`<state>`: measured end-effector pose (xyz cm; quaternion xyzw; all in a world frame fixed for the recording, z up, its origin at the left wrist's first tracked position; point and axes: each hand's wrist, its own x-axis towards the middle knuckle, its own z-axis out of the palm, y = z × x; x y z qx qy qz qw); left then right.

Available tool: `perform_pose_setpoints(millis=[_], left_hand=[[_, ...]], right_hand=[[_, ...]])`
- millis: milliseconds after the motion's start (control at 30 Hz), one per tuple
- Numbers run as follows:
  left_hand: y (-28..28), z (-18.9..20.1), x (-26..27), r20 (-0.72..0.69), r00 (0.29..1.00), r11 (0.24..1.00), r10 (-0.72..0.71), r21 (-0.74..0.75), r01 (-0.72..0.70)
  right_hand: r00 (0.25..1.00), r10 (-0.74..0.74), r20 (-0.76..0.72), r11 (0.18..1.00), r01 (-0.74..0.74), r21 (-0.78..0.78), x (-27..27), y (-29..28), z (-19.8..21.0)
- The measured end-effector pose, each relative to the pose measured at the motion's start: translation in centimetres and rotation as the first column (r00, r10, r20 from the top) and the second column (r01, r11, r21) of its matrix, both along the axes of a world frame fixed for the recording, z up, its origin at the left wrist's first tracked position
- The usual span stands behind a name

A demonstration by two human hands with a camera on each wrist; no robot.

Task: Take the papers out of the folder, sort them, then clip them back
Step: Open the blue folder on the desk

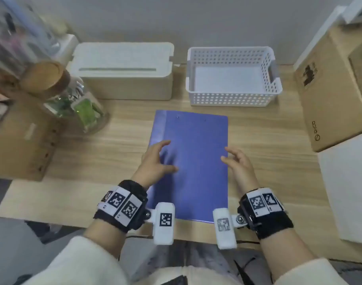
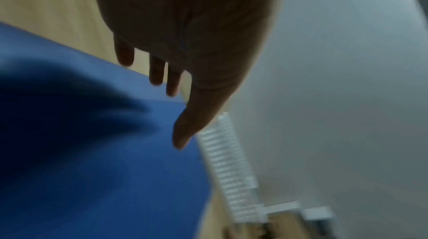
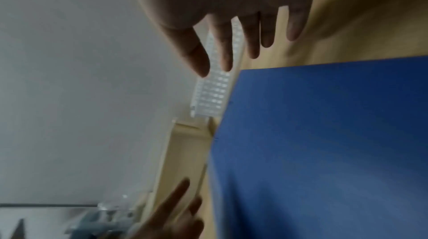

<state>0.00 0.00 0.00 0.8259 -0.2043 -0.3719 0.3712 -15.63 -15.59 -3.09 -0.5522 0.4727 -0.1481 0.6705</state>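
Observation:
A blue folder lies closed and flat on the wooden desk, its spine on the left. My left hand hovers over the folder's left part with fingers spread and loosely bent, holding nothing. My right hand hangs over the folder's right edge, fingers relaxed and apart, also with nothing in it. In the left wrist view the left hand shows above the folder. The right wrist view has the right hand above the folder. No papers are visible.
A white perforated basket stands behind the folder. A white and beige box is at the back left, beside a glass jar with a wooden lid. Cardboard boxes flank the right and left.

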Motion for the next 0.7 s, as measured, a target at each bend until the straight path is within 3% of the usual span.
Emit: perform_pose_setpoints(millis=[67,133,267,400,467,567,633,700], left_hand=[[1.4,-1.7,-0.3,0.129,0.973,0.938,-0.189,0.318,0.14],[3.1,-3.2,-1.1,0.1,0.927,0.825,-0.361,0.497,0.268],[3.1,-3.5,-2.9,0.079,0.791,0.675,-0.607,0.577,0.46],[2.3,-3.1,-4.1,0.052,0.75,0.574,-0.66,0.679,0.458],[2.2,-2.7,-4.2,0.048,0.762,0.597,-0.645,0.654,0.464],[1.8,-1.4,-3.9,-0.083,0.821,0.713,-0.564,0.452,0.536],[0.7,0.8,-3.8,-0.219,0.85,0.825,-0.479,0.218,0.521],[-0.4,4.1,-3.8,-0.416,0.849,0.943,-0.326,-0.079,0.324]], right_hand=[[0.976,0.135,-0.17,0.99,-0.142,-0.028,-1.0,0.5,-1.7],[0.956,0.225,-0.186,0.974,-0.225,0.023,-1.8,1.2,-2.4],[0.995,0.093,0.048,0.98,-0.1,0.17,-1.3,1.4,-1.7],[0.987,-0.09,0.135,0.946,0.042,0.322,-1.7,-0.4,0.2],[0.981,-0.119,0.153,0.944,0.064,0.325,-2.4,-1.4,1.6],[0.941,-0.108,0.321,0.929,-0.019,0.369,-3.3,-2.0,4.6],[0.876,-0.031,0.481,0.888,-0.197,0.416,-3.3,-1.4,6.8],[0.837,0.101,0.538,0.861,-0.344,0.374,-2.5,-0.2,8.4]])
